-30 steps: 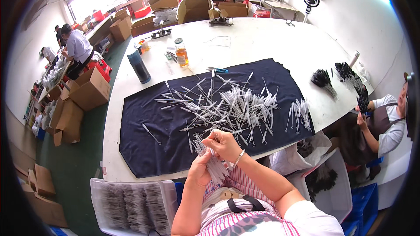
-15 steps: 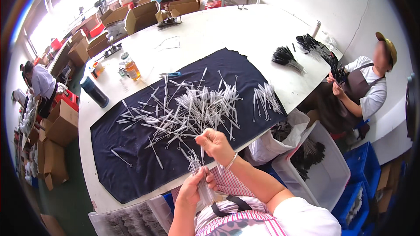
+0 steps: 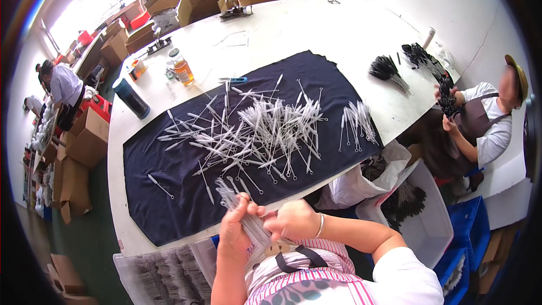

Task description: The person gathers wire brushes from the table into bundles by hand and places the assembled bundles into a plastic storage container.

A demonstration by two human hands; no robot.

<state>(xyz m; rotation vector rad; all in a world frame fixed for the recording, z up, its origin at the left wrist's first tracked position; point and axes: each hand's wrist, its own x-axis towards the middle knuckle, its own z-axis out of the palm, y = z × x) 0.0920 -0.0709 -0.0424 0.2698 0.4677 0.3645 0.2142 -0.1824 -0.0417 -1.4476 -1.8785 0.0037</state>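
My left hand [image 3: 236, 227] is wrapped round a bundle of thin white brushes [image 3: 228, 193], close in front of my apron. Wire loops stick out of its top. Beside it my right hand [image 3: 294, 220] is closed, its fingertips against the bundle's right side; what they pinch is hidden. Beyond my hands a loose heap of the same white-bristled wire brushes [image 3: 276, 130] lies on a dark cloth [image 3: 164, 209]. A smaller group of brushes [image 3: 358, 121] lies at the cloth's right, and a single brush [image 3: 161, 186] at its left.
On the white table [image 3: 293, 28] stand a dark bottle [image 3: 131, 99] and a jar of amber liquid [image 3: 182, 70]. Black-bristled brushes [image 3: 387, 70] lie at the right. A person [image 3: 480, 118] there handles more. Bins [image 3: 440, 220] stand below the table's right edge.
My right hand has come down from above the heap's near edge to the bundle. The bundle in my left hand now tilts further left. The whole view has shifted slightly.
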